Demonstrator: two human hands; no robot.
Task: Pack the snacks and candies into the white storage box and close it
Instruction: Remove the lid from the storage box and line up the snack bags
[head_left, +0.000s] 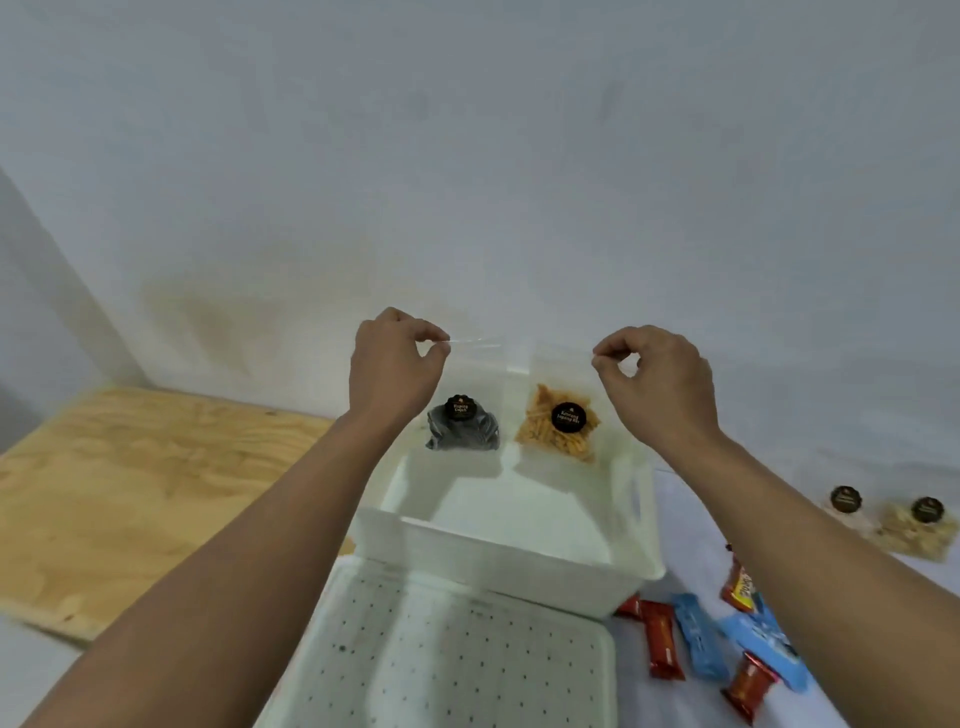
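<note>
Pinching clear snack bags' top edges, left hand and right hand hang above the open white box.

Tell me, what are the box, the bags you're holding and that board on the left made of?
The box looks like matte white plastic: smooth moulded walls with rounded corners. The bags, one dark and one orange, seem clear thin plastic film: the snacks show through and the top edges glint. The board looks like bare plywood: pale swirling grain, no gloss.
</note>
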